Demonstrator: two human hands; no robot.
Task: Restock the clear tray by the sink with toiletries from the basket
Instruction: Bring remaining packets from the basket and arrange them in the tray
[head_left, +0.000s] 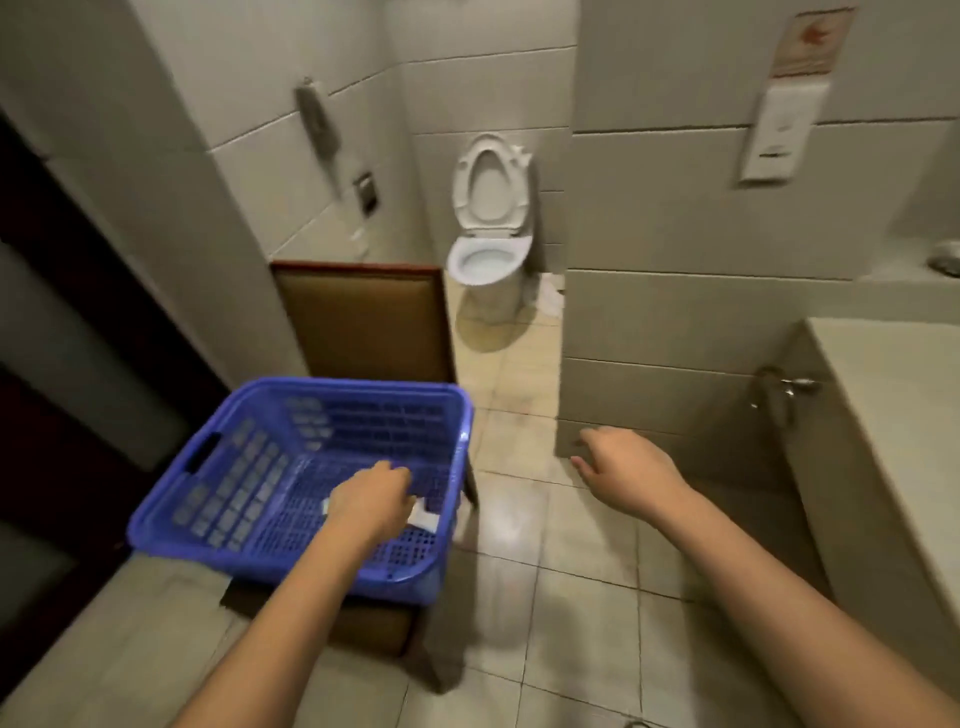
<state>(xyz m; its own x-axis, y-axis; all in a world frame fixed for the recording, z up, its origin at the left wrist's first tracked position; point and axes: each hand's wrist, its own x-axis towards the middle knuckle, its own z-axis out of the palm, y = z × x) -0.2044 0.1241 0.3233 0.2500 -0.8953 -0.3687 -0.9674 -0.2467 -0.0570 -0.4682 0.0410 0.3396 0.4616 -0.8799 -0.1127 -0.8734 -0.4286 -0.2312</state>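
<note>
Basket: blue slotted plastic basket (249, 467), near left, on brown padded chair (363, 322).
Stock: flat white packets (422, 518) on its floor.
Your left hand (366, 501): curled over the packets; grip cannot be told.
Your right hand (623, 467): loose, empty.
Risk: thin packets could slip from a shallow pinch.

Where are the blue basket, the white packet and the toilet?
blue basket (231, 483): head view, left lattice wall.
white packet (423, 519): head view, exposed right corner.
toilet (480, 280): head view, bowl's front rim.
</note>
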